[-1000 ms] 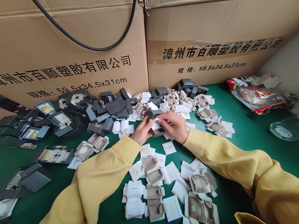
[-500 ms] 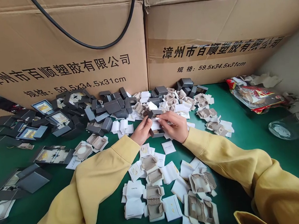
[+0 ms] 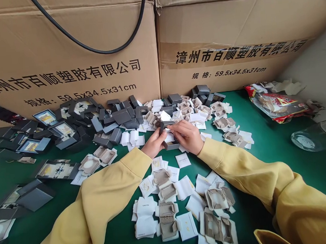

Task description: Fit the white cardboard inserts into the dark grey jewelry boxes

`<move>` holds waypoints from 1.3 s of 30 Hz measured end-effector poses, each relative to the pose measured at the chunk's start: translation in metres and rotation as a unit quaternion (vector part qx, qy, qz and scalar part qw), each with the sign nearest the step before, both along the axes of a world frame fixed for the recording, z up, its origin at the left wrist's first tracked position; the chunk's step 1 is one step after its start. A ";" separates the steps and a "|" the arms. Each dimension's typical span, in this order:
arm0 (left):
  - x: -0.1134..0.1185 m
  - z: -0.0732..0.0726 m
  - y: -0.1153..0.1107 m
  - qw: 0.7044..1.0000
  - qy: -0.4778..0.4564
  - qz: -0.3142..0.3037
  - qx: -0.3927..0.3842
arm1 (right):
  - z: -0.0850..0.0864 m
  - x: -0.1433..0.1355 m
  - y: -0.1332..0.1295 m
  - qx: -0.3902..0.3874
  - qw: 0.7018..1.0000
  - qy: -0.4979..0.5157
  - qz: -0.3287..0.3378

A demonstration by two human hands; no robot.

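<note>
Near the middle of the green table, my left hand [image 3: 154, 142] is closed on the left side of a small dark grey box [image 3: 171, 146], which stands opened up with white card inside. My right hand [image 3: 189, 135] has its fingers pinched together at the box's upper part, on a white piece whose shape is mostly hidden by the fingers. Printed white cards [image 3: 183, 160] and folded grey-white cardboard inserts [image 3: 167, 214] lie just below my hands. Behind them is a heap of more inserts and dark boxes [image 3: 122, 116].
Large brown cartons [image 3: 90, 34] stand along the back, with a black cable [image 3: 102, 52] hanging in front. Opened dark boxes [image 3: 31, 196] spread over the left. At the right are a red food packet [image 3: 276, 103] and a clear glass [image 3: 306, 141].
My right fingers have shifted slightly at the top of the box, and a white piece now shows above its upper edge. My left hand keeps its grip. The whole view moved a little.
</note>
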State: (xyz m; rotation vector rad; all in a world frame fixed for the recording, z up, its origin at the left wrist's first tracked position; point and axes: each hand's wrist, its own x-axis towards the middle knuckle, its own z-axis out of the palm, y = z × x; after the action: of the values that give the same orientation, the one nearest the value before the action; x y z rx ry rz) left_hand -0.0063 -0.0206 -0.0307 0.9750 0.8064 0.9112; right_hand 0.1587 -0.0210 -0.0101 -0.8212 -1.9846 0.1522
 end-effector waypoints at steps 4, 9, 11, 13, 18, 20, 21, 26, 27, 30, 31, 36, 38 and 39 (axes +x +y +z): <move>0.001 0.009 -0.002 1.000 -0.022 -0.013 -0.016 | -0.001 0.001 0.000 0.028 1.000 -0.008 -0.008; 0.003 0.015 -0.003 0.998 -0.016 0.028 -0.047 | -0.005 0.001 0.000 0.059 0.997 -0.051 -0.017; 0.004 0.016 -0.003 0.998 -0.013 0.041 -0.051 | -0.005 0.001 0.000 0.065 0.996 -0.062 -0.016; 0.005 0.017 -0.003 0.998 -0.008 0.046 -0.044 | -0.003 0.000 -0.001 0.071 0.996 -0.058 -0.010; 0.007 0.017 -0.004 0.999 0.002 0.040 -0.013 | -0.002 0.000 -0.004 0.077 0.997 -0.026 -0.006; 0.006 0.016 -0.004 0.999 0.011 0.037 -0.005 | -0.003 0.001 -0.004 0.072 0.997 -0.030 -0.008; 0.006 0.015 -0.003 0.999 0.017 0.035 0.002 | -0.003 0.001 -0.004 0.070 0.997 -0.033 -0.008; 0.005 0.010 -0.001 0.998 0.047 0.027 0.043 | -0.004 0.003 -0.003 0.060 0.998 -0.031 0.002; 0.004 0.009 0.000 0.997 0.050 0.027 0.046 | -0.004 0.003 -0.003 0.057 0.998 -0.033 0.000; 0.004 0.007 0.001 0.996 0.060 0.030 0.053 | -0.005 0.002 -0.003 0.043 0.997 -0.054 -0.016; 0.004 0.007 0.002 0.996 0.066 0.031 0.057 | -0.006 0.002 -0.003 0.038 0.997 -0.062 -0.019; 0.002 0.003 0.004 0.994 0.082 0.024 0.070 | -0.008 0.000 -0.003 0.016 0.997 -0.071 -0.023; 0.001 0.003 0.004 0.994 0.077 0.018 0.080 | -0.008 0.000 -0.002 0.012 0.997 -0.067 -0.022; 0.000 0.003 0.004 0.994 0.074 0.013 0.083 | -0.008 0.001 -0.002 0.011 0.998 -0.065 -0.021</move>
State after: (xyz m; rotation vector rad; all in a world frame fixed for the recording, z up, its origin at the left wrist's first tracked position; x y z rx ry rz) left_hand -0.0058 -0.0169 -0.0280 1.1907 0.8801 0.9476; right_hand 0.1593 -0.0233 -0.0177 -0.8758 -2.0861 0.0531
